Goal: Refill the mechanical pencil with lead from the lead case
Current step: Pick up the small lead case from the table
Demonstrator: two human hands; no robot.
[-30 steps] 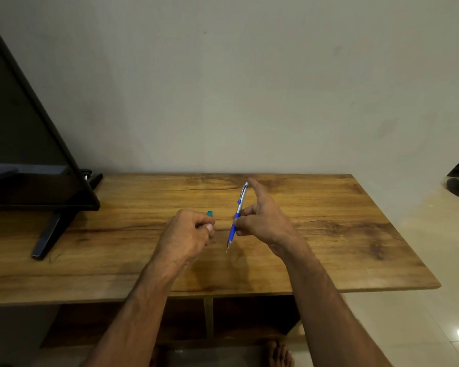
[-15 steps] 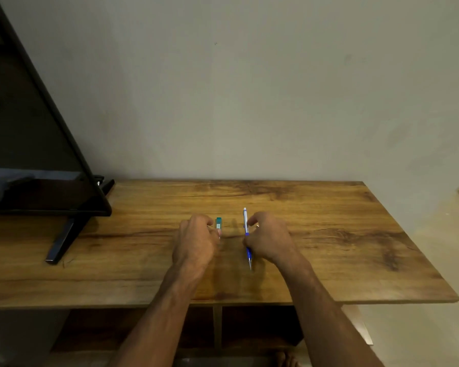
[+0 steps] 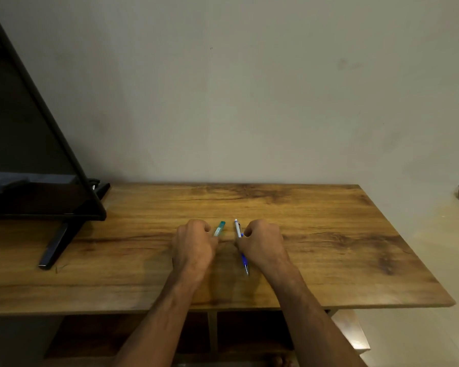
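Both fists rest on the wooden table [image 3: 329,247] near its middle. My right hand [image 3: 263,242] is closed around the blue and white mechanical pencil [image 3: 238,229]; its white cap end points away from me and its metal tip sticks out toward me, low over the wood. My left hand [image 3: 194,245] holds the small teal lead case [image 3: 219,229], whose far end pokes out past the thumb. The two objects lie almost parallel, a short gap apart. The middle of each is hidden inside the fingers.
A dark flat screen [image 3: 37,200] on a black stand foot [image 3: 56,247] occupies the table's left end. A plain wall rises right behind the table. The table's right edge drops to a pale tiled floor [image 3: 421,260]. Open shelf compartments sit under the tabletop.
My right hand lowered the pencil from an upright raised pose down to the table, index finger curling in. My left hand settled beside it, with more of the lead case showing.
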